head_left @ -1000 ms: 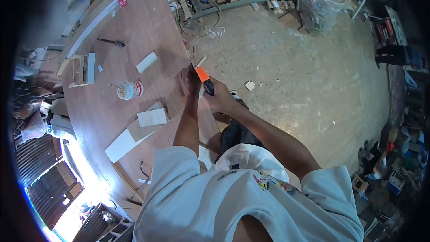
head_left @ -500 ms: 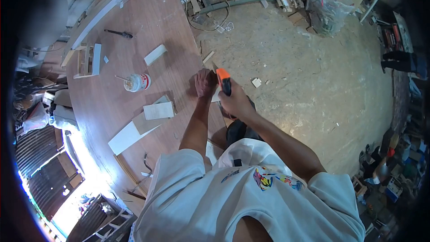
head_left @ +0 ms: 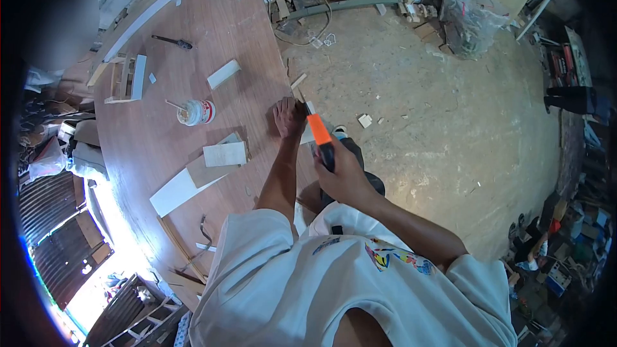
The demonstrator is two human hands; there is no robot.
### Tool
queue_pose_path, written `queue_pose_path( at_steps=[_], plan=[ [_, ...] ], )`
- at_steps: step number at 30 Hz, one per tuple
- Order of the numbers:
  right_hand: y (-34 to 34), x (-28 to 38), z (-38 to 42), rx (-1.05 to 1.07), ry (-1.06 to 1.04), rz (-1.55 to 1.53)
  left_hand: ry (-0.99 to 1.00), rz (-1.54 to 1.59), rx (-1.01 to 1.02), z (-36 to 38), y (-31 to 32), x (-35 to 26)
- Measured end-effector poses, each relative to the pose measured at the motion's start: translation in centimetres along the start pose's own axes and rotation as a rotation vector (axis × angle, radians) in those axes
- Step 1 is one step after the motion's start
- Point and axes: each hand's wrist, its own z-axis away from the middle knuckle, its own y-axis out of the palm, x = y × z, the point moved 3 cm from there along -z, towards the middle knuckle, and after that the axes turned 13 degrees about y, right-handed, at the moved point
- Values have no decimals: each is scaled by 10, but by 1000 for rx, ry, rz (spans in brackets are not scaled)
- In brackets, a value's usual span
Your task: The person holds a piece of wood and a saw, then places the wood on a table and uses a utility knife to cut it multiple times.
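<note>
Head view: right hand (head_left: 344, 177) is closed round the black grip of an orange-and-black saw (head_left: 319, 130). The saw's long axis runs away from the body and slants left, from the right fist up to the desk's right edge; its thin blade shows only in part, with the front end close to the left hand (head_left: 288, 115). Left hand lies palm down at that same right edge, fingers spread on the desk (head_left: 257, 58). Can't tell if its thumb side grips anything; that part is in shadow.

Pale board (head_left: 307, 133) shows between the two hands, sticking out past the right edge; its far part is hidden. Key relation: blade lies just right of the left hand, over or beside the board. Contact not readable. Right hand is outboard of the edge and nearer the body, left hand farther out and inboard.

Rest of the desk: white block (head_left: 223, 74) inboard of the left hand, towards the far end; jar (head_left: 198, 112) with a stick in it, mid-desk; small stacked blocks (head_left: 225, 154) touching a longer white board (head_left: 172, 198), nearer the body; dark tool (head_left: 172, 42) farther off to the left.
</note>
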Motion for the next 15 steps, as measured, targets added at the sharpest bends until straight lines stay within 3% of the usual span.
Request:
queue_pose_path(
  at_steps=[1, 3, 6, 10, 12, 13, 15],
  plan=[
    [-8, 14, 8, 2, -4, 1, -28, 69, 20, 0, -2, 0],
    [-28, 46, 31, 114, 369, -126, -57, 88, 55, 2, -1, 1],
    [-48, 83, 60, 194, 469, -222, -106, 115, 122, 6, 4, 3],
    [-54, 81, 59, 173, 455, -221, -78, 111, 163, 12, 13, 7],
    [-41, 45, 25, 57, 202, 3, -74, 169, 127, 12, 21, 12],
    [-25, -5, -14, -47, 36, 45, -65, 234, 94, 15, 22, 11],
    [4, -52, -87, 51, 219, -44, -45, 257, 122, 15, 16, 6]
  ],
)
